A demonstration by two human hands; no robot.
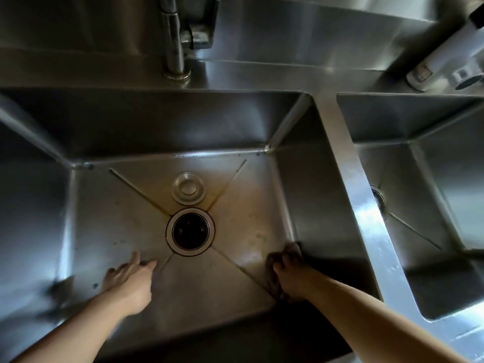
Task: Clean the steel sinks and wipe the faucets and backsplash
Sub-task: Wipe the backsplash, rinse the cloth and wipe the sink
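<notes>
I have both hands down in the large sink. My right hand grips a dark cloth and presses it onto the sink floor at the near right corner, just beside the right wall. My left hand holds nothing; its fingers are extended and rest on the floor near the drain. The drain stopper lies loose on the floor just behind the drain.

Progress, as I judge it: early to middle stage. Brownish staining shows on the floor right of the drain and along the creases, and dark specks remain at the rear edge, so this basin is not finished. The second sink to the right, the faucet and the backsplash show no sign of current work; I cannot tell whether they are already wiped.
</notes>
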